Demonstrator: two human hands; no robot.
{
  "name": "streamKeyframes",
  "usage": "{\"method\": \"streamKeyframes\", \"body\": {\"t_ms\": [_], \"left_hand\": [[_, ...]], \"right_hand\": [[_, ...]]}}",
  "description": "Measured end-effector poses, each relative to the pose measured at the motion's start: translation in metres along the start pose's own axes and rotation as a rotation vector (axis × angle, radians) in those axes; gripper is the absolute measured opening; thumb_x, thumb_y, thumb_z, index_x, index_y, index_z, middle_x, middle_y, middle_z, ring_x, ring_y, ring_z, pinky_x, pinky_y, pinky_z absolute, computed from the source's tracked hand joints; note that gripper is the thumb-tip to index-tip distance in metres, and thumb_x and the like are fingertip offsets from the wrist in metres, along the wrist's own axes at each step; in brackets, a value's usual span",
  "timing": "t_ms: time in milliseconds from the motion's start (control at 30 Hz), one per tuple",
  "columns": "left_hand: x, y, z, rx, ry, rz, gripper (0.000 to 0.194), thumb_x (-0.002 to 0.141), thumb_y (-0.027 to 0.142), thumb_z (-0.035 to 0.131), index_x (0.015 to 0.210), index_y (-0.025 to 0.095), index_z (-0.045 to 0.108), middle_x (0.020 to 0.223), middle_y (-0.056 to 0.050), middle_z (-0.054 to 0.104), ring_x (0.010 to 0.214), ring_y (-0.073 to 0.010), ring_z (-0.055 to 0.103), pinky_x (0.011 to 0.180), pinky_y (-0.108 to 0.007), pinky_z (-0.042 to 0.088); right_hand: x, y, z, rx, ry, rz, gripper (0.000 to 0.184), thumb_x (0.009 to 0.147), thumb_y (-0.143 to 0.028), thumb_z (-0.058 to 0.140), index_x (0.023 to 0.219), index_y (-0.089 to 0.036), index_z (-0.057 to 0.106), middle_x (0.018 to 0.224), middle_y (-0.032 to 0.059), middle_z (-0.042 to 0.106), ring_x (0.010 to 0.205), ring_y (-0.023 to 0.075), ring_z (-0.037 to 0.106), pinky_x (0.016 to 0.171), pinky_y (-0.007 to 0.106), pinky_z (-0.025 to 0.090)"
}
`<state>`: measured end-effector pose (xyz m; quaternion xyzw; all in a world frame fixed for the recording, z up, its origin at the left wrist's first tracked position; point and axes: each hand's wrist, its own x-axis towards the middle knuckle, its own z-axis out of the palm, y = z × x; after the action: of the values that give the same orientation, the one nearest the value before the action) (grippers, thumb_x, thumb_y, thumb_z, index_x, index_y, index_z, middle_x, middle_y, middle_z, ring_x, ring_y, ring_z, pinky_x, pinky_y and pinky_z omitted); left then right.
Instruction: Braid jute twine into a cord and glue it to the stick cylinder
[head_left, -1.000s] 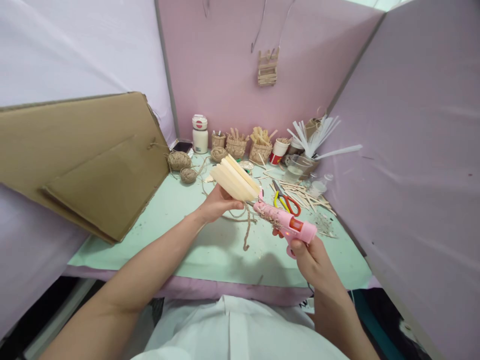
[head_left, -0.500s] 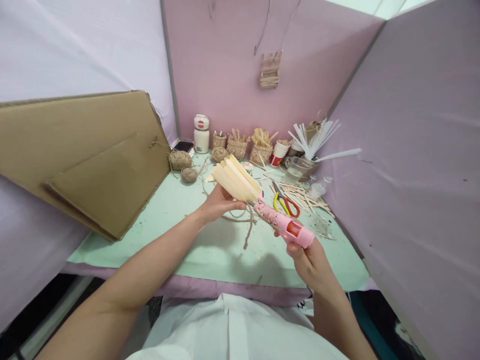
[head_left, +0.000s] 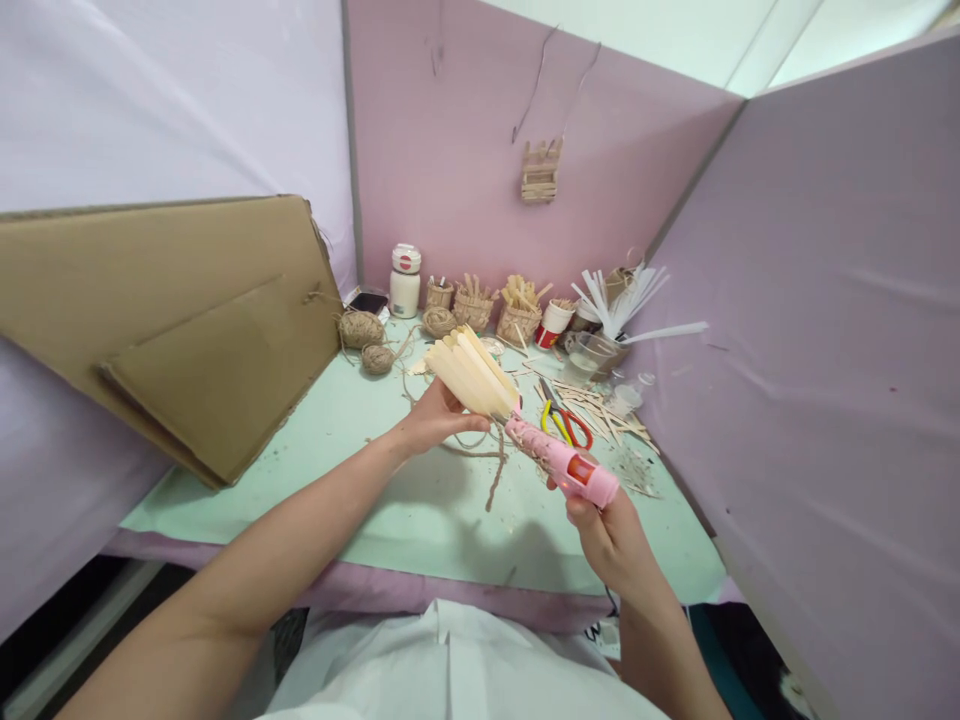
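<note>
My left hand (head_left: 441, 415) is closed round the lower part of a craft piece made of pale wooden sticks (head_left: 472, 372), its rounded stick ends fanning up and away. In my right hand (head_left: 609, 525) is a pink hot glue gun (head_left: 559, 458), gripped by its handle. The gun's nozzle points up and left and meets the lower right end of the stick piece; whether it touches cannot be made out. Strands of twine (head_left: 493, 485) lie on the table below the piece. My left fingers are partly hidden behind the sticks.
Red-and-yellow-handled pliers (head_left: 564, 425) and scattered sticks (head_left: 611, 412) lie right of the gun. Twine balls (head_left: 361, 328), a white jar (head_left: 406, 285), stick baskets (head_left: 519, 322) and a cup of white glue sticks (head_left: 619, 310) line the back. Cardboard (head_left: 247, 370) leans at left.
The camera view has tilted up slightly, so everything sits lower in the picture. Both hands keep their hold, with the glue gun at the same end of the stick piece.
</note>
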<state>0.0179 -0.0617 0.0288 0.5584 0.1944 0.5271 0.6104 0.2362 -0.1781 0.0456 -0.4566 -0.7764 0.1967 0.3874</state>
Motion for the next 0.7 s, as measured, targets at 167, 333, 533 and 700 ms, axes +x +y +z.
{"method": "streamKeyframes", "body": {"t_ms": [167,333,533,700], "left_hand": [[-0.0002,0.0027,0.0022,-0.008,-0.001,-0.007,0.073,0.047,0.023,0.086,0.112,0.014,0.055,0.114,-0.016,0.064,0.110,-0.0320,0.058,0.095,-0.046,0.043],[-0.0005,0.0043,0.0029,0.011,0.004,-0.026,0.075,0.046,0.026,0.087,0.112,0.014,0.054,0.115,-0.017,0.063,0.111,-0.0325,0.058,0.096,-0.047,0.042],[-0.0003,0.0030,0.0024,0.014,0.001,-0.025,0.076,0.046,0.027,0.087,0.112,0.014,0.052,0.117,-0.016,0.063,0.111,-0.0312,0.058,0.094,-0.045,0.044],[-0.0001,-0.0005,-0.0003,0.028,-0.008,-0.028,0.076,0.048,0.025,0.086,0.115,0.014,0.051,0.116,-0.016,0.063,0.111,-0.0309,0.058,0.096,-0.045,0.043]], "right_hand": [[-0.0016,0.0020,0.0012,0.034,-0.001,0.014,0.050,0.090,-0.054,0.033,0.120,-0.021,0.056,0.087,0.0079,0.055,0.076,0.0205,0.052,0.065,0.032,0.045],[-0.0034,0.0044,0.0029,0.016,0.032,-0.033,0.047,0.091,-0.051,0.033,0.123,-0.022,0.054,0.083,0.0055,0.053,0.072,0.0180,0.051,0.061,0.030,0.042],[-0.0046,0.0051,0.0030,0.027,0.047,-0.040,0.046,0.091,-0.051,0.035,0.121,-0.022,0.055,0.084,0.0057,0.054,0.072,0.0179,0.051,0.058,0.028,0.040],[-0.0042,0.0051,0.0011,0.017,0.033,-0.013,0.050,0.091,-0.052,0.035,0.128,-0.022,0.052,0.086,0.0067,0.055,0.074,0.0184,0.052,0.060,0.029,0.041]]}}
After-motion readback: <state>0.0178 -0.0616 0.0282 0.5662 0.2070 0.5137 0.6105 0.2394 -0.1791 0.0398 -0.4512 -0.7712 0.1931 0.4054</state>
